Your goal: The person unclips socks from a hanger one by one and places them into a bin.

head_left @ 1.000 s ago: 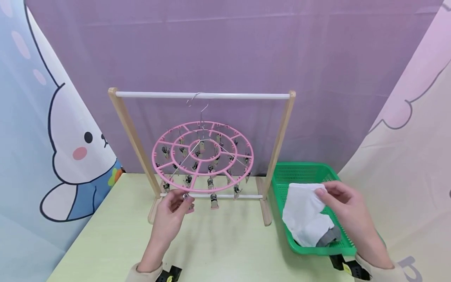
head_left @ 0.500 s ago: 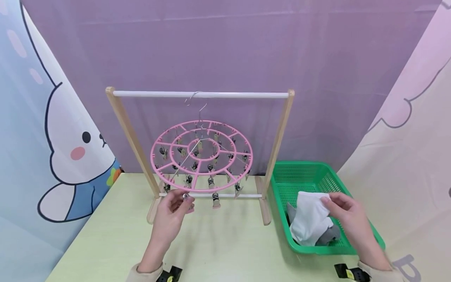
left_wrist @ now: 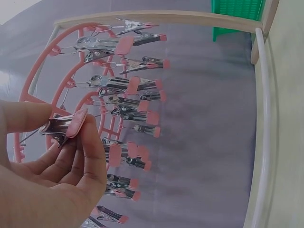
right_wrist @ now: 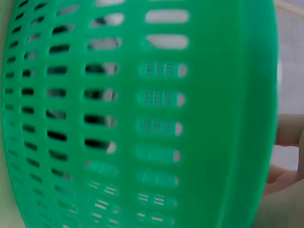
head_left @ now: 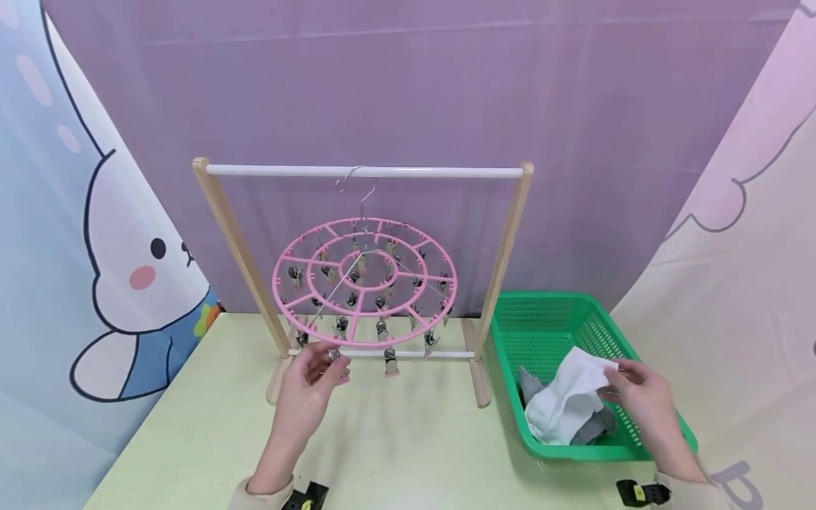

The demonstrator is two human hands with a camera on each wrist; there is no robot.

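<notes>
My left hand [head_left: 303, 398] pinches a metal clip [left_wrist: 64, 126] with pink tips at the front left of a round pink clip hanger [head_left: 360, 343]. In the left wrist view, thumb and fingers grip that clip from two sides. Over the green basket [head_left: 663, 418], my right hand [head_left: 649, 405] holds a white sock [head_left: 564, 400] by its upper right corner. The rest of the sock slumps onto grey cloth [head_left: 596, 427] in the basket. In the right wrist view the basket wall hides most of this hand and the sock.
The hanger hooks onto the white bar [head_left: 440, 172] of a wooden-ended stand [head_left: 506, 248] on the pale table [head_left: 408, 453]. Several more clips [head_left: 391, 361] dangle from its rings. A purple curtain [head_left: 408, 85] hangs behind, with printed cloths at both sides.
My right hand has moved right and down, lowering the sock, which now lies slanted and bunched in the basket. The left hand stays at its clip.
</notes>
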